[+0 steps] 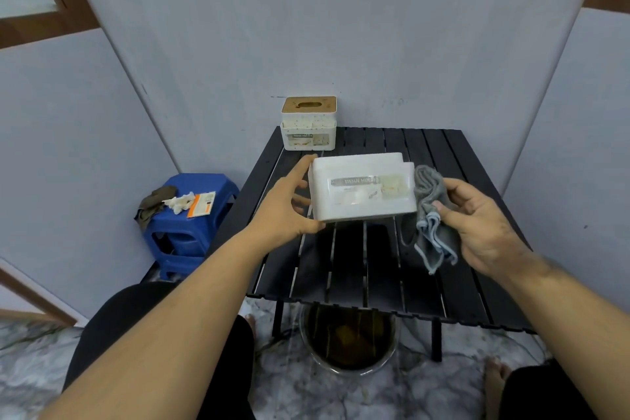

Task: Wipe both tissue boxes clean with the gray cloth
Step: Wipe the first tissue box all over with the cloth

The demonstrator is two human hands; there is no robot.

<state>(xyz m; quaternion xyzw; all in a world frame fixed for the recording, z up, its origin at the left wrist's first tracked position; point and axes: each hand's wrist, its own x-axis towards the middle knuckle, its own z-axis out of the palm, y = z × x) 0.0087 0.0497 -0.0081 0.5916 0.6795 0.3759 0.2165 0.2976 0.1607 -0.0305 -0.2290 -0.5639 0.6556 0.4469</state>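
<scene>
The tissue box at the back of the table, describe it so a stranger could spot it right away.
Find the black slatted table against the wall. At its far left corner stands the speckled tissue box, untouched. Unlike the plain white tissue box held in the left hand, it has a brown slotted lid.

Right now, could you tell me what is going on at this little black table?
A person is cleaning tissue boxes. Their left hand holds a white tissue box up off the black slatted table, label facing them, while the right hand grips a bunched gray cloth beside the box's right end. The second tissue box, speckled with a brown lid, stands at the table's far left corner.
</scene>
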